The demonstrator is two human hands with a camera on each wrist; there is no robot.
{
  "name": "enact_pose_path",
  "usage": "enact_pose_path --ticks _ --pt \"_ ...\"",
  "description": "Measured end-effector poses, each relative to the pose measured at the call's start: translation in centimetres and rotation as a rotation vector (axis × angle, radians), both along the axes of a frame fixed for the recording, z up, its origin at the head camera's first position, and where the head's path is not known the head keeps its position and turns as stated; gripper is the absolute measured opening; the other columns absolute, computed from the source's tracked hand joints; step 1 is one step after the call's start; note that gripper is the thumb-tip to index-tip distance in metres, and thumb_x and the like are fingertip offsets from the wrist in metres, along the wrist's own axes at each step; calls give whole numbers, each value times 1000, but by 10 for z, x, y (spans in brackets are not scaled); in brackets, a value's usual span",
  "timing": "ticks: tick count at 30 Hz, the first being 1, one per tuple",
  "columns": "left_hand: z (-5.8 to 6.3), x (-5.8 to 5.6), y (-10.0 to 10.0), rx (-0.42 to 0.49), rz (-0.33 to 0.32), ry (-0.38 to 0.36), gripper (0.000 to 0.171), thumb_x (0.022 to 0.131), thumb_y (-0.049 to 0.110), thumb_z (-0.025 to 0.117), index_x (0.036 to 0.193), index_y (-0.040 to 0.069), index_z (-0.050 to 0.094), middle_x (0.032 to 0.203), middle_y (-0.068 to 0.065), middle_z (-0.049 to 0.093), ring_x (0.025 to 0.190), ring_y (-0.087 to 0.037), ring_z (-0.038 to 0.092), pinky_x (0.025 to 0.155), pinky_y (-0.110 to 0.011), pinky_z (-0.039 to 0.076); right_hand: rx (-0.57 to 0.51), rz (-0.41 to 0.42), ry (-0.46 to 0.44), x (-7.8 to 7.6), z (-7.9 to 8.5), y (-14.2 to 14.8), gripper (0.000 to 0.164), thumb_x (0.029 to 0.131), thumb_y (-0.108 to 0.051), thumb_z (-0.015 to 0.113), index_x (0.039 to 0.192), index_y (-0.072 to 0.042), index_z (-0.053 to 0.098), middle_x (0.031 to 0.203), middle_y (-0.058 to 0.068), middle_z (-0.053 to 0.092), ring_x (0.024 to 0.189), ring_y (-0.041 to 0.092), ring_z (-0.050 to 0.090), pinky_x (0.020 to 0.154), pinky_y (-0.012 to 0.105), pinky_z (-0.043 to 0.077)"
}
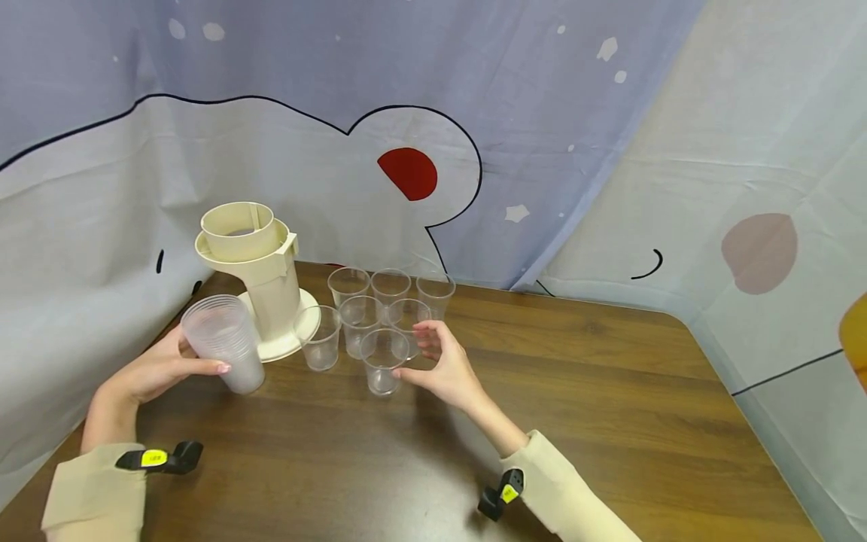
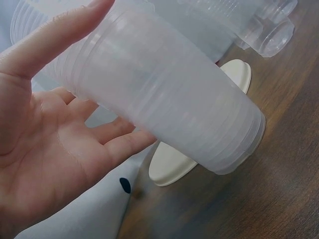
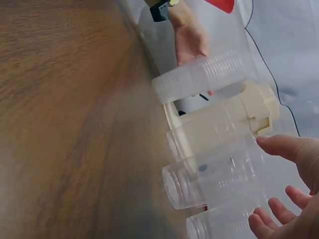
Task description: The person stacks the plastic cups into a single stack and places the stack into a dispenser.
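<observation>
My left hand grips a stack of nested clear plastic cups, thumb on the near side and fingers behind. In the left wrist view the stack leans, its base close to the wooden table. At the middle of the table, my right hand is beside the front clear cup, thumb near its side and fingers spread. The right wrist view shows the thumb close to the rim of a cup; whether they touch, I cannot tell.
Several single clear cups stand upright in rows behind and beside the front cup. A cream plastic stand with a round base and ring-shaped top is behind the stack. The brown table meets a patterned curtain at the back.
</observation>
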State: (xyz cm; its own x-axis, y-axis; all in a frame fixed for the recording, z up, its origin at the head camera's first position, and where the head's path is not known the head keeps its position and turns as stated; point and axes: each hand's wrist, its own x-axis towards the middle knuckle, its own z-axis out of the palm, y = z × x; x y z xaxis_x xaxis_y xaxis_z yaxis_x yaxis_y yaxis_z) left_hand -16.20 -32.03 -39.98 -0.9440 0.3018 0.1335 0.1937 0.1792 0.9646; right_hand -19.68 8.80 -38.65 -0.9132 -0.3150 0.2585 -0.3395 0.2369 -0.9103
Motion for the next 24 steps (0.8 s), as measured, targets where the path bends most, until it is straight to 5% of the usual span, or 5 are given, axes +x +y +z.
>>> enact_pose_path --ticks 13,24 --pt "2 0 0 -38 20 -16 72 79 -11 65 130 30 34 119 18 52 103 4 53 82 -14 46 149 -14 -63 2 -7 1 66 68 -13 85 124 -4 51 117 20 61 105 38 59 91 47 50" --pt "1 1 2 5 2 6 71 79 -13 63 129 28 36 115 17 57 102 4 56 81 -14 47 153 13 -96 2 -11 -6 65 68 -10 85 124 1 52 119 23 59 103 34 60 91 41 52"
